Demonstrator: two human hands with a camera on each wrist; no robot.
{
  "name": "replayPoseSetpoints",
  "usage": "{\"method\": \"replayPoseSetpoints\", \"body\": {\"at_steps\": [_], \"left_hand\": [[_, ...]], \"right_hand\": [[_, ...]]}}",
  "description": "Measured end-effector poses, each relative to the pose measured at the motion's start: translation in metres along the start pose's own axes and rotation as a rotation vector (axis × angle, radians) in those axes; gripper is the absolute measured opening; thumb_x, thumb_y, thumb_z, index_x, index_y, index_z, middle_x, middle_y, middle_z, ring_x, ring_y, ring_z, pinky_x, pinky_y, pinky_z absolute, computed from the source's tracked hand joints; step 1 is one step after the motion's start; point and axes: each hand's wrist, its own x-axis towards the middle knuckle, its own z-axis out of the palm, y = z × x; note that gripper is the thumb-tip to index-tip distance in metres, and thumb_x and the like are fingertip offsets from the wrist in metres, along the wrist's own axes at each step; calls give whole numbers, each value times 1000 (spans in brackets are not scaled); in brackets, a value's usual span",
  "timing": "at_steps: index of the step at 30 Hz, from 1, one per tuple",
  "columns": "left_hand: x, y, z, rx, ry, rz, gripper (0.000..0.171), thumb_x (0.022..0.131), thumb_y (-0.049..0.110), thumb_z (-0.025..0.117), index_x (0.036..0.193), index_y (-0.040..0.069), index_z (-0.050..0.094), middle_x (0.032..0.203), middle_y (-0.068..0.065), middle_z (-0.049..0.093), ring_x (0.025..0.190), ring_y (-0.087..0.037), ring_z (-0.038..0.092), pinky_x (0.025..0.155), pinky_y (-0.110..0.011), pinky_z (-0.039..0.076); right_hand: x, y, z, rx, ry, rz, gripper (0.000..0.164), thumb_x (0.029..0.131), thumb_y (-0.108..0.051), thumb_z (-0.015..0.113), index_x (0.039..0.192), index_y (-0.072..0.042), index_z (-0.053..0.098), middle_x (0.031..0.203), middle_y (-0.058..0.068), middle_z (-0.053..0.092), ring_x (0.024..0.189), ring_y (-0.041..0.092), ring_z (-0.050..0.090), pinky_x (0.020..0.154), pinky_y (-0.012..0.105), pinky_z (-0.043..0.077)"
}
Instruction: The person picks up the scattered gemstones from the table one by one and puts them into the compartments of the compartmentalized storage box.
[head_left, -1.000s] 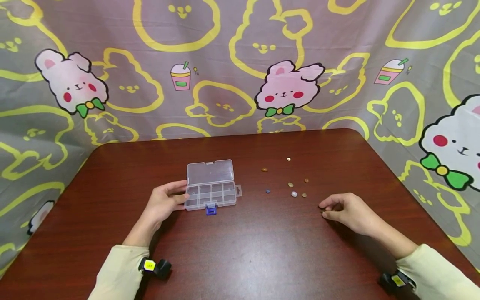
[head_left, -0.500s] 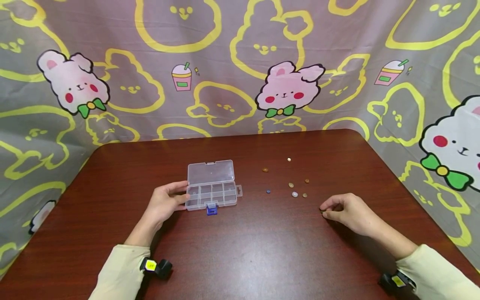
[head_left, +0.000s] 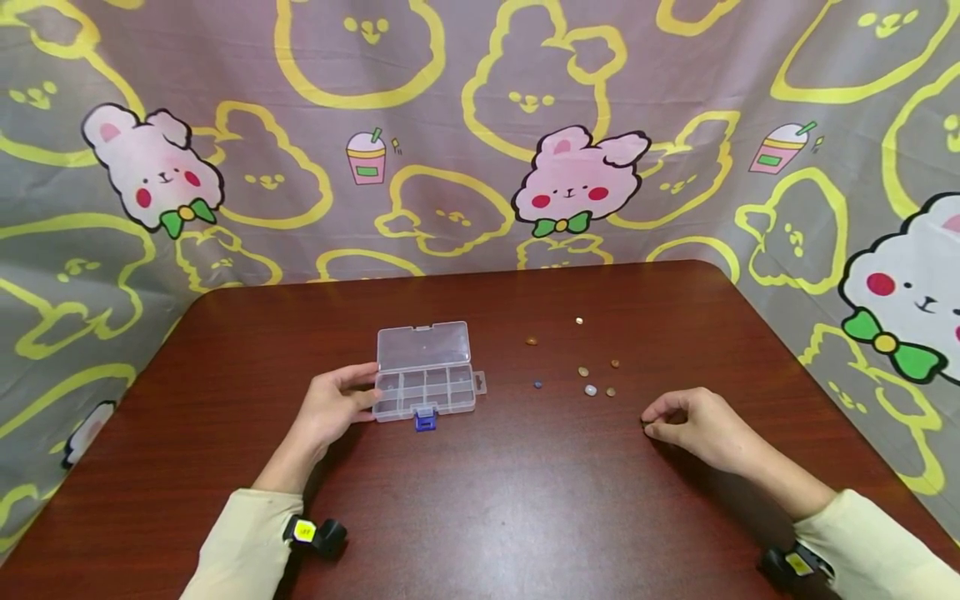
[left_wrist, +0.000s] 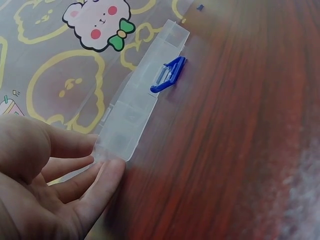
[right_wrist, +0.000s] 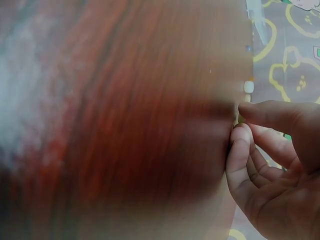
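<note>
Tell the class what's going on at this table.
A person's left hand holds the left end of a clear divided box, its lid open. The right hand pinches a tiny yellowish piece, mostly hidden. Seven more small pebble-like pieces lie on the table, right of the box.

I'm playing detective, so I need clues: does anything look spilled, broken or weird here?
Nothing stands out as broken or odd. The clear box lies open, lid tipped back, its end held by the left hand. Little stones lie scattered to its right; nothing shows they were spilled.
</note>
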Motion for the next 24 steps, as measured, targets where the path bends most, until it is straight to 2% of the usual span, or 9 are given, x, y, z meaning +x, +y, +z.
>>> {"method": "replayPoseSetpoints", "body": {"at_steps": [9,16,24], "left_hand": [[0,-2,0,4,7,4,45,93,-5,63,137,-10,54,130,-32,58,88,-17,69,70,-32,61],[-1,0,1,-3,8,3,46,93,-5,64,138,-10,53,131,-32,57,88,-17,68,69,-33,61],[1,-2,0,14,16,-5,45,93,-5,64,137,-9,54,129,-31,59,87,-16,68,67,-32,61]], "right_hand": [[0,-5,1,7,17,-50,9,83,-8,80,87,-15,76,79,-11,68,73,5,59,65,24,49],[5,-14,5,16,2,-43,9,85,-7,79,87,-15,75,78,-11,67,72,6,58,63,24,49],[14,-27,14,108,-31,-53,8,86,-3,76,90,-9,73,77,-5,67,61,9,59,55,26,52]]}}
